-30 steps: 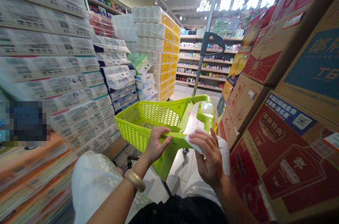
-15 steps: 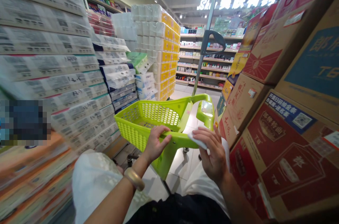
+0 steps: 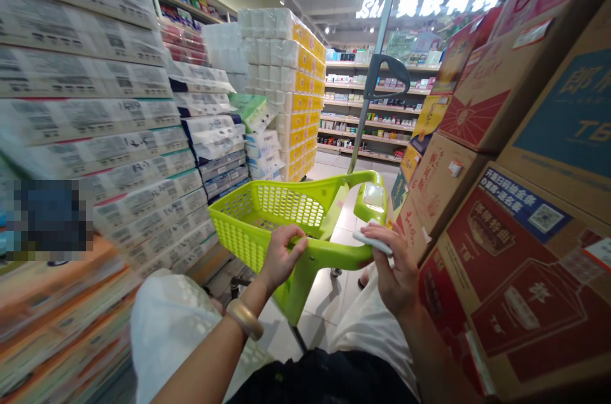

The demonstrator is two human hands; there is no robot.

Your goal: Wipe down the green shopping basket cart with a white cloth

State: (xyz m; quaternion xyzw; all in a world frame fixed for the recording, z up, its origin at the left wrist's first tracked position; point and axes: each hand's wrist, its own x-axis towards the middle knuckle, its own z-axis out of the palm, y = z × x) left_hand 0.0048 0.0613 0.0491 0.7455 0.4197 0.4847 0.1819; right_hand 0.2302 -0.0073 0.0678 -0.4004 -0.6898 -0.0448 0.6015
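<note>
A lime-green plastic shopping basket (image 3: pixel 252 235) on wheels stands in the aisle in front of me, with a grey pull handle (image 3: pixel 382 73) rising from its far end. My left hand (image 3: pixel 281 256) grips the near rim, fingers curled over it. My right hand (image 3: pixel 394 270) holds a folded white cloth (image 3: pixel 373 242) pressed against the rim's right corner. A gold bangle (image 3: pixel 244 319) is on my left wrist.
Stacked tissue packs (image 3: pixel 119 137) wall the left side. Red and brown cartons (image 3: pixel 501 213) are piled close on the right. A tower of paper rolls (image 3: pixel 286 86) and store shelves (image 3: pixel 377 124) lie ahead. Pale floor tiles (image 3: pixel 334 296) run between them.
My right hand with the white cloth has slid to the right along the basket rim and turned, so less cloth shows. My left hand stays on the rim.
</note>
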